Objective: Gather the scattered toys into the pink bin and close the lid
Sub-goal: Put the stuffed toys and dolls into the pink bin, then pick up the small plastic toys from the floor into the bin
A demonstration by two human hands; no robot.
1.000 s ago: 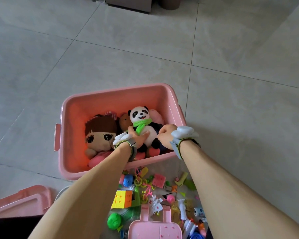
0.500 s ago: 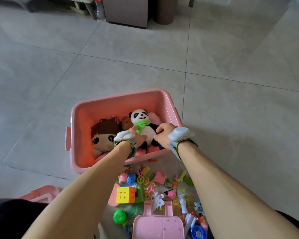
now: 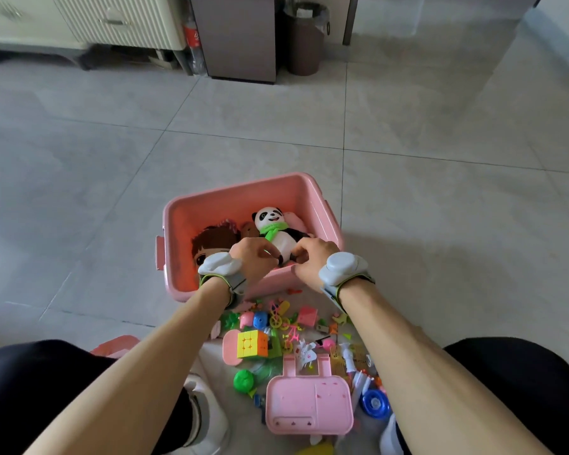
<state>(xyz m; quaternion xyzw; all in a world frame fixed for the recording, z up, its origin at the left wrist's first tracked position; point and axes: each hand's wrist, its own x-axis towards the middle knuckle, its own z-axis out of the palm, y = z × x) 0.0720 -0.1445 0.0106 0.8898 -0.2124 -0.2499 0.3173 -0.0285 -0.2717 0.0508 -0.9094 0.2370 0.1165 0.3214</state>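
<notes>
The pink bin [image 3: 211,205] sits open on the floor. A panda [image 3: 276,228] and a doll [image 3: 211,241] are already inside. The left hand [image 3: 253,257] and the right hand [image 3: 312,257] both have curled fingers, pinching the panda's lower body just over the bin's near wall. Right behind the wrists lies a heap of little toys, with a cube [image 3: 252,344] and a green ball [image 3: 243,379]. All of those must go in, and the lid is not on.
</notes>
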